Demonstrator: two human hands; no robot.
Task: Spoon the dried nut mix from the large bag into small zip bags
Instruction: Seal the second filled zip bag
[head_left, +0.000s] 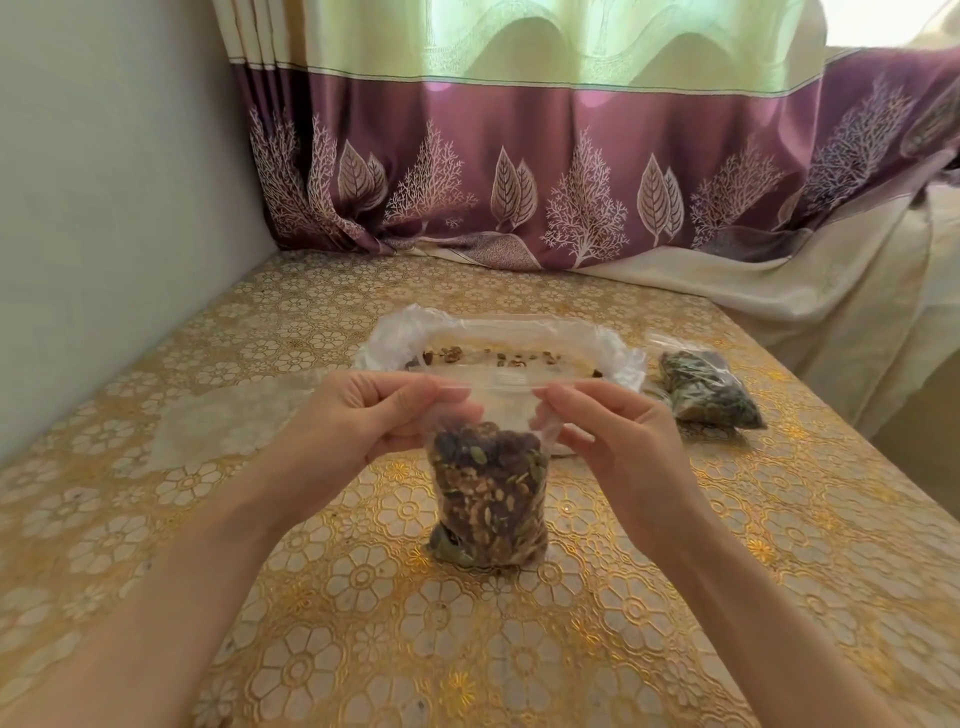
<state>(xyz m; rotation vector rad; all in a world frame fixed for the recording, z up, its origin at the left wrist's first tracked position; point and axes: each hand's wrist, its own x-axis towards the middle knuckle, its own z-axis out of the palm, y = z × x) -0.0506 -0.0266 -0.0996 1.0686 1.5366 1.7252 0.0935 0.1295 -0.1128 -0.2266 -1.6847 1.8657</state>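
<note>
Both bare forearms reach forward, converging. Left hand (363, 410) and right hand (613, 431) raised, palms facing each other, fingers curled, each a thumb-and-fingertip pinch grip at matching height.

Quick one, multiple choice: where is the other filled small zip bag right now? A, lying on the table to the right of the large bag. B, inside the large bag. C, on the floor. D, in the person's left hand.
A: the filled small zip bag lies on the table just right of the large bag, while both hands pinch the top of a different zip bag.
</note>
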